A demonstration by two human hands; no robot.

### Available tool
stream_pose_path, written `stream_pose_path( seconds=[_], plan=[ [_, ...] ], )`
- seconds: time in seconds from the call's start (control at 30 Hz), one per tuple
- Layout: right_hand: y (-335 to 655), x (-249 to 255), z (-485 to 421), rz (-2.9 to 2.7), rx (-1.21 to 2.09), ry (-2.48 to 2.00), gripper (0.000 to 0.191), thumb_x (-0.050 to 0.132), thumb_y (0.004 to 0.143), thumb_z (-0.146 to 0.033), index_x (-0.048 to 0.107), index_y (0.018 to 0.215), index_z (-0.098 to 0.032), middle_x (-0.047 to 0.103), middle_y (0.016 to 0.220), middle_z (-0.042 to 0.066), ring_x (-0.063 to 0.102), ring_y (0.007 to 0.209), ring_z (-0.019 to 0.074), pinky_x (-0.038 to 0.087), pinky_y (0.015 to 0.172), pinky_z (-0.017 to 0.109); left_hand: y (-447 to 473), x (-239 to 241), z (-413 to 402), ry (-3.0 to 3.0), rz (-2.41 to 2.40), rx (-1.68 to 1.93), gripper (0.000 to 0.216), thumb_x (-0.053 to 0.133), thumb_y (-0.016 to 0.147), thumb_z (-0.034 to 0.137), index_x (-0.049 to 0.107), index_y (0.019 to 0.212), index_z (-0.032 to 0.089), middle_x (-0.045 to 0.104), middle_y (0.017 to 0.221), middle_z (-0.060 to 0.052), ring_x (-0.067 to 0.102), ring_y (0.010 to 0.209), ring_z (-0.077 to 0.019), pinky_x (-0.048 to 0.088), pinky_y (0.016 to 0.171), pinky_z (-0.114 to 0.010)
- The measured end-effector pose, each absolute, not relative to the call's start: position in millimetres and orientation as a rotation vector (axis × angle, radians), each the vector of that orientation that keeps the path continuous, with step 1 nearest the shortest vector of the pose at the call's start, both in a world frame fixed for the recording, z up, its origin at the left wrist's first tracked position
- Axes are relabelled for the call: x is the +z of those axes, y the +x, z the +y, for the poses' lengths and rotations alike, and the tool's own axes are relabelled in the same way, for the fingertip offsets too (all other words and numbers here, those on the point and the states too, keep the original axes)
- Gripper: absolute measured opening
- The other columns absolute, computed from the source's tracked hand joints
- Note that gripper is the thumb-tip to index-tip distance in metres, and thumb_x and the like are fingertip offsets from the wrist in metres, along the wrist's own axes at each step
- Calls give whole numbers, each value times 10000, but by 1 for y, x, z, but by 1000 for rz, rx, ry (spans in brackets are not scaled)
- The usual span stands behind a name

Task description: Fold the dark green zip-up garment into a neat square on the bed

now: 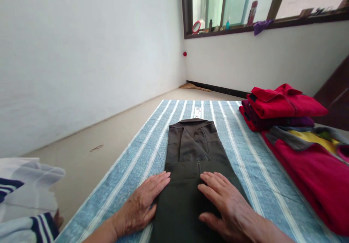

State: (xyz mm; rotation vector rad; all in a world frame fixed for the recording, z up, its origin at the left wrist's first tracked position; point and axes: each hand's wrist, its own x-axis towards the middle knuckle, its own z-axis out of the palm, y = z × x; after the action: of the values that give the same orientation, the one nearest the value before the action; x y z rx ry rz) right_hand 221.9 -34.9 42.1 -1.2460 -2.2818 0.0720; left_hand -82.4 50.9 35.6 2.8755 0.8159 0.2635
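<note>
A blue striped mat (245,155) is lying flat on the floor (109,134), giving the clothes a clean surface, with a stack of folded red clothes (280,106) sitting along its right edge. In the middle a dark garment (191,170) is lying folded lengthwise, and the left hand (144,203) and right hand (226,203) are pressing on it, palms flat, fingers spread, grasping nothing, apparently flattening it.

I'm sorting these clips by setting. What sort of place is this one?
Most likely a room in a home, used for folding laundry. A striped blue mat lies on the bare floor, folded red clothes are stacked on it, and toiletry bottles stand on the window sill. Both hands press flat on a dark garment.
</note>
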Motion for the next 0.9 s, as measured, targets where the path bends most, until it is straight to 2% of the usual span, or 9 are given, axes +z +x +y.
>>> stream_pose_path(
  seconds=[0.1, 0.27, 0.33, 0.43, 0.5, 0.9],
  plan=[
    [217, 35, -29, -2345, 52, -1198, 531, 557, 834, -540, 560, 1229, -185, 554, 1317, 139, 497, 1233, 273, 405, 1028, 452, -85, 33, 51, 2881, 829, 237, 703, 435, 854, 159, 152, 1488, 264, 352, 1491, -75, 359, 1345, -258, 360, 1085, -471],
    [221, 29, -15, -2413, -122, -1034, 548, 464, 856, -626, 598, 1144, -179, 633, 1211, 131, 593, 1118, 270, 490, 932, 435, -86, 33, 51, 2889, 850, 167, 728, 444, 836, 158, 142, 1491, 258, 337, 1499, -72, 366, 1341, -264, 373, 1075, -471],
    [224, 28, -11, -2425, -211, -972, 486, 459, 887, -573, 600, 1136, -180, 645, 1196, 117, 600, 1112, 254, 509, 909, 405, -86, 34, 51, 2895, 844, 155, 730, 456, 836, 176, 143, 1492, 247, 330, 1502, -74, 367, 1340, -268, 373, 1075, -472],
    [225, 25, -8, -2389, -341, -946, 271, 459, 943, -354, 611, 1098, -192, 657, 1179, 97, 608, 1103, 222, 511, 909, 365, -87, 33, 51, 2908, 846, 138, 727, 458, 832, 178, 157, 1491, 230, 326, 1502, -78, 369, 1339, -269, 378, 1072, -467],
    [223, 23, -7, -2347, -392, -948, 207, 455, 945, -255, 620, 1059, -202, 672, 1151, 86, 625, 1077, 206, 503, 923, 356, -89, 32, 50, 2911, 853, 137, 739, 460, 817, 161, 164, 1490, 228, 328, 1501, -79, 371, 1338, -272, 384, 1068, -467],
    [224, 28, -15, -2363, -337, -939, 206, 516, 922, -275, 612, 1099, -229, 658, 1181, 78, 602, 1121, 211, 481, 967, 388, -85, 33, 51, 2810, 848, 175, 864, 545, 725, 160, 153, 1488, 267, 334, 1499, -78, 382, 1328, -294, 359, 1079, -495]
  ],
)
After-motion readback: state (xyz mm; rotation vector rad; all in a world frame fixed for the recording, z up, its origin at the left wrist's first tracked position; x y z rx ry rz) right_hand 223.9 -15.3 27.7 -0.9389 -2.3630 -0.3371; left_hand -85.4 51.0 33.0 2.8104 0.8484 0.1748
